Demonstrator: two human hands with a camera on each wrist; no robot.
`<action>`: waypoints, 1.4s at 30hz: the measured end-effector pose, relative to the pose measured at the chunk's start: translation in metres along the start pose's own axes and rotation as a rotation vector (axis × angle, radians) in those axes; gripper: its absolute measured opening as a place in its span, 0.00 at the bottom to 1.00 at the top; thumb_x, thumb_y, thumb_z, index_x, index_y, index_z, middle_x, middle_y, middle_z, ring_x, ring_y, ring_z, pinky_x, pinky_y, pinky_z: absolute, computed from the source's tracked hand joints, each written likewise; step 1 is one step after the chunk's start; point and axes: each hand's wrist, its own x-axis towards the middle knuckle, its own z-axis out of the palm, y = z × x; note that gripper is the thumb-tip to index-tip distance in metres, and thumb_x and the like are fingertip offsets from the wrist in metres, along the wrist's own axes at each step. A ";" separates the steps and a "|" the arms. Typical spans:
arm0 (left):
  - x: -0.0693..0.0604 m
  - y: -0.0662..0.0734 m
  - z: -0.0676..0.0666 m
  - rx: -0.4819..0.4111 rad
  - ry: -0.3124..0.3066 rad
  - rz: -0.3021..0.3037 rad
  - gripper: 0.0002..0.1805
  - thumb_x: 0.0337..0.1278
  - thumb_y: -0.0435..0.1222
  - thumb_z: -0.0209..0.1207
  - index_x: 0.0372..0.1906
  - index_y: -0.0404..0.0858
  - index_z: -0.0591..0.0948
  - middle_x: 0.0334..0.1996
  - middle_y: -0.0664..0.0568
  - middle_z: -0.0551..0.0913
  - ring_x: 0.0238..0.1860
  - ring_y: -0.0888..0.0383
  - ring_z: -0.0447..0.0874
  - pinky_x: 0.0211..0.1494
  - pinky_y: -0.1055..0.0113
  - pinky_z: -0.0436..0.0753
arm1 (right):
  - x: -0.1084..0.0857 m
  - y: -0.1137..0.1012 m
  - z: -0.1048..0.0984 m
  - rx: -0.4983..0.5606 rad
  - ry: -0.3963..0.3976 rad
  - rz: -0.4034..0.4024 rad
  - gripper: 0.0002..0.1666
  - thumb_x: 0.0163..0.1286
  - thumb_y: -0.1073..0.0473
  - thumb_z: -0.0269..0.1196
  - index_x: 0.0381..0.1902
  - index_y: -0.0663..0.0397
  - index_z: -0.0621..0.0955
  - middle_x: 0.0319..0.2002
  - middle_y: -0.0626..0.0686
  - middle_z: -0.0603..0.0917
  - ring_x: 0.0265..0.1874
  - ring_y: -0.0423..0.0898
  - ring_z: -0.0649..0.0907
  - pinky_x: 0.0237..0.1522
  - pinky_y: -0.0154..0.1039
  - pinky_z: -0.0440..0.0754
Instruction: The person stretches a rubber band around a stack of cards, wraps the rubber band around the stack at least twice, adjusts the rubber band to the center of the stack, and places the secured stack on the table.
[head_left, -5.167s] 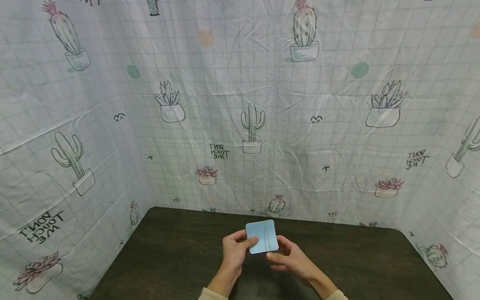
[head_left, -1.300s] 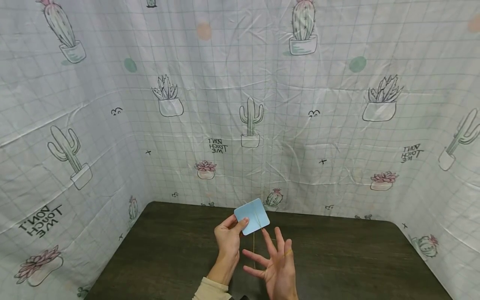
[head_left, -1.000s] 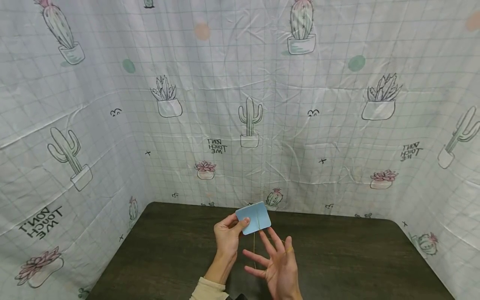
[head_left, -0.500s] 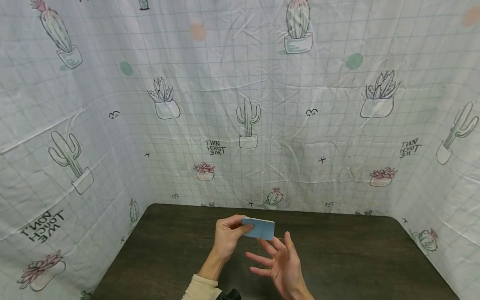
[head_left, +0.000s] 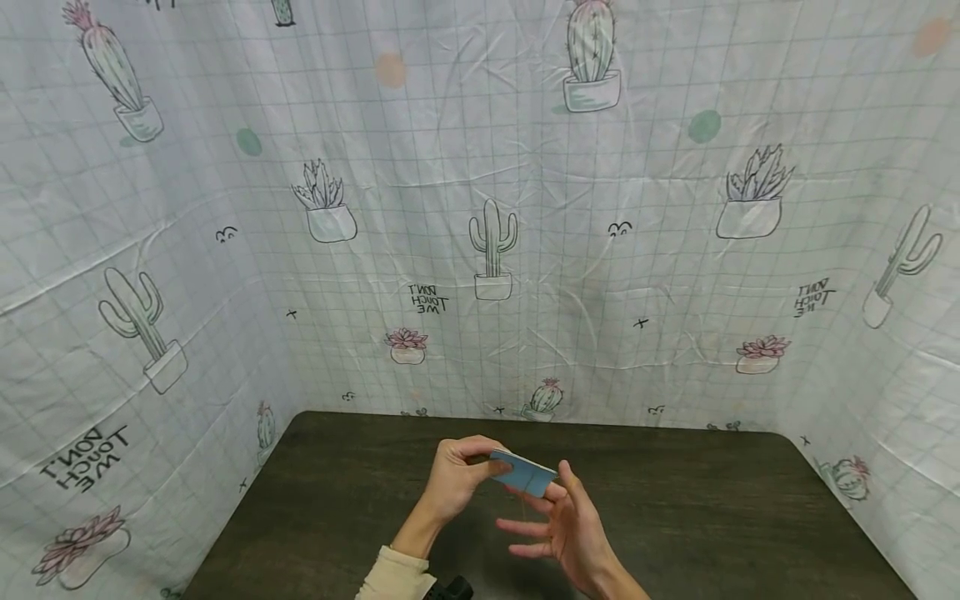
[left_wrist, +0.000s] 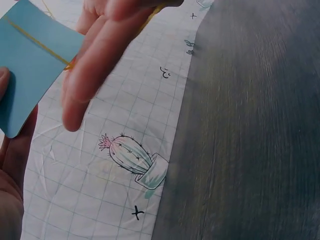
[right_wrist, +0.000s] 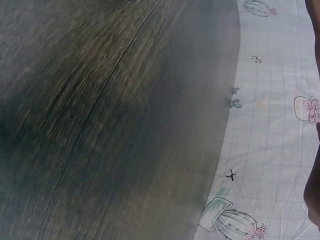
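My left hand [head_left: 452,482] pinches a thin stack of light blue square cards [head_left: 534,479] at its left end, thumb on the near face. The stack is tilted, so its top edge shows in the head view. Across the cards [left_wrist: 37,75] in the left wrist view runs a thin yellow rubber band [left_wrist: 42,44], which reaches a finger of the right hand. My right hand [head_left: 576,533] is palm up beside the stack's lower right, fingers extended and spread. More of the band shows at its fingers. In the right wrist view only dark slivers of a hand appear at the edge.
A dark wooden table [head_left: 697,508] lies under both hands. White cloth [head_left: 645,275] printed with cacti stands behind the table and along both sides. A black strap device [head_left: 450,588] is on the left wrist by the sleeve [head_left: 393,575].
The right hand went from fingers closed at the stack's lower edge to spread fingers with the band stretched to them. Lately the stack has tilted flatter and its right end dipped.
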 end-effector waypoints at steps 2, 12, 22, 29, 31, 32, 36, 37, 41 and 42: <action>0.000 0.000 -0.001 0.018 -0.026 0.012 0.05 0.56 0.24 0.67 0.38 0.29 0.88 0.37 0.41 0.87 0.40 0.56 0.85 0.42 0.61 0.85 | 0.000 0.000 -0.002 -0.010 -0.010 0.008 0.53 0.77 0.26 0.33 0.74 0.69 0.59 0.66 0.60 0.76 0.55 0.66 0.82 0.50 0.59 0.82; 0.002 0.000 -0.006 0.020 -0.133 0.037 0.06 0.57 0.23 0.66 0.39 0.25 0.86 0.38 0.38 0.86 0.41 0.55 0.86 0.38 0.56 0.86 | 0.004 0.002 -0.002 -0.046 0.004 0.063 0.51 0.76 0.27 0.36 0.72 0.68 0.61 0.70 0.64 0.70 0.54 0.67 0.81 0.48 0.57 0.83; 0.001 -0.001 -0.006 -0.044 -0.233 0.044 0.05 0.60 0.20 0.61 0.39 0.21 0.84 0.38 0.30 0.83 0.41 0.56 0.86 0.42 0.53 0.86 | 0.004 0.003 -0.001 0.094 0.004 0.100 0.32 0.79 0.41 0.41 0.66 0.57 0.67 0.65 0.61 0.73 0.54 0.62 0.83 0.51 0.55 0.82; -0.002 -0.003 -0.004 0.002 -0.193 0.048 0.04 0.61 0.21 0.62 0.39 0.24 0.85 0.38 0.33 0.84 0.41 0.55 0.86 0.39 0.53 0.86 | 0.005 0.000 0.001 0.145 0.029 0.102 0.22 0.78 0.47 0.44 0.57 0.55 0.71 0.58 0.59 0.76 0.46 0.54 0.86 0.55 0.52 0.80; -0.002 -0.004 -0.004 -0.005 -0.183 0.051 0.04 0.61 0.22 0.62 0.39 0.24 0.85 0.38 0.32 0.84 0.41 0.55 0.86 0.39 0.53 0.86 | 0.006 -0.001 0.001 0.162 0.032 0.103 0.23 0.78 0.47 0.44 0.58 0.56 0.72 0.57 0.59 0.77 0.45 0.52 0.86 0.56 0.50 0.80; -0.002 -0.005 -0.003 -0.011 -0.176 0.053 0.05 0.61 0.22 0.62 0.39 0.23 0.85 0.38 0.32 0.84 0.42 0.55 0.86 0.39 0.53 0.86 | 0.006 -0.001 0.001 0.168 0.033 0.104 0.23 0.78 0.47 0.43 0.58 0.57 0.72 0.57 0.59 0.77 0.45 0.52 0.86 0.57 0.50 0.80; -0.003 -0.007 -0.001 -0.027 -0.147 0.067 0.05 0.60 0.22 0.62 0.39 0.22 0.85 0.37 0.31 0.83 0.42 0.56 0.86 0.42 0.51 0.86 | 0.007 0.001 -0.002 0.177 0.030 0.100 0.24 0.79 0.47 0.41 0.58 0.58 0.72 0.57 0.59 0.79 0.45 0.52 0.86 0.57 0.48 0.79; -0.003 -0.007 0.000 -0.027 -0.139 0.069 0.05 0.60 0.22 0.63 0.39 0.22 0.85 0.37 0.31 0.83 0.42 0.57 0.86 0.43 0.51 0.86 | 0.007 0.001 -0.003 0.178 0.025 0.098 0.25 0.79 0.47 0.41 0.58 0.58 0.72 0.57 0.59 0.79 0.46 0.52 0.86 0.58 0.47 0.79; -0.004 -0.007 0.002 -0.008 -0.097 0.071 0.05 0.59 0.23 0.64 0.39 0.24 0.86 0.37 0.35 0.85 0.41 0.58 0.86 0.43 0.54 0.86 | 0.006 0.002 -0.007 0.222 -0.022 0.092 0.30 0.80 0.43 0.39 0.59 0.59 0.74 0.57 0.59 0.80 0.49 0.51 0.85 0.60 0.46 0.77; -0.004 -0.007 0.002 -0.004 -0.080 0.067 0.05 0.59 0.24 0.65 0.39 0.25 0.86 0.37 0.37 0.86 0.41 0.58 0.86 0.42 0.56 0.86 | 0.005 0.001 -0.008 0.249 -0.035 0.093 0.32 0.80 0.41 0.39 0.58 0.59 0.75 0.58 0.59 0.80 0.49 0.51 0.85 0.61 0.46 0.76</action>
